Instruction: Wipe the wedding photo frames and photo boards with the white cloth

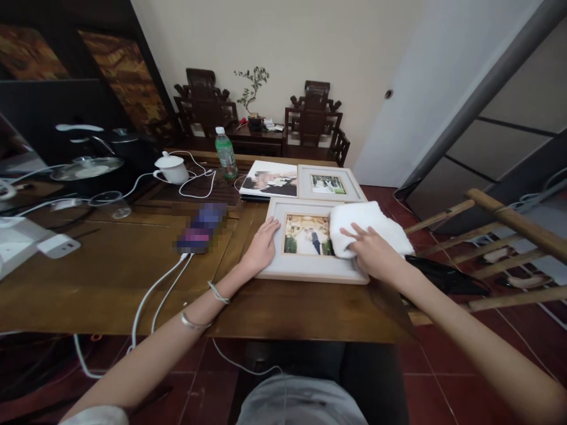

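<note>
A framed photo with a wide pale mat and light wood border, the picture frame, lies flat near the table's front edge. My left hand grips its left side, fingers bent over the border. On the frame's right half, a folded white towel covers part of the glass and hangs past the right edge. My right hand presses down on this towel, fingers somewhat spread and thumb side partly hidden. Behind lies a second frame, beside a photo panel stacked on something dark.
On the wooden table are a phone with white cables, a green-labelled bottle, a lidded white cup, a clear plastic cup and a pan. A wooden rack stands at right.
</note>
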`<state>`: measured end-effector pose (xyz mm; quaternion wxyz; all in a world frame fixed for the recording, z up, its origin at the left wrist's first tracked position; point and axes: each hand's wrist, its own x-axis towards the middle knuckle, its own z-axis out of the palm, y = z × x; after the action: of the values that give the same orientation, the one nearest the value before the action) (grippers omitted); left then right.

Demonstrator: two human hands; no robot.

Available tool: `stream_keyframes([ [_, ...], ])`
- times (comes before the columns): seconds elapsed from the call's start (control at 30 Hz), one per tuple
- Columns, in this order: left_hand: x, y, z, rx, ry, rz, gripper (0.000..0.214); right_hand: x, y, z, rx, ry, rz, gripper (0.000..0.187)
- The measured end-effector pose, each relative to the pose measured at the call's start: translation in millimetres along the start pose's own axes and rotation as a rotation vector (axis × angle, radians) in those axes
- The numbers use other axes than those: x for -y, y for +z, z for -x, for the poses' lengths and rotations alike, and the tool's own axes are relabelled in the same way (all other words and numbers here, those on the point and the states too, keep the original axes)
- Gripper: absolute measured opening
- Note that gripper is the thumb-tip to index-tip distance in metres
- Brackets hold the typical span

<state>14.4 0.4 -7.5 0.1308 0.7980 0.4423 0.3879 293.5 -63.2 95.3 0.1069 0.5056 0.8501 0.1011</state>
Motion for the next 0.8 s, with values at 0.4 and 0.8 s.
stream_keyframes([
  [0.4, -3, -0.7, -1, 0.005, -0.028, -0.001, 0.044, 90, -14, -3, -0.072, -0.083, -0.217, 0.040],
  [0.8, -3, -3.9, -1, 0.052, -0.024, -0.027, 0.041, 80, 0, -5, -0.133, -0.139, -0.297, 0.045],
])
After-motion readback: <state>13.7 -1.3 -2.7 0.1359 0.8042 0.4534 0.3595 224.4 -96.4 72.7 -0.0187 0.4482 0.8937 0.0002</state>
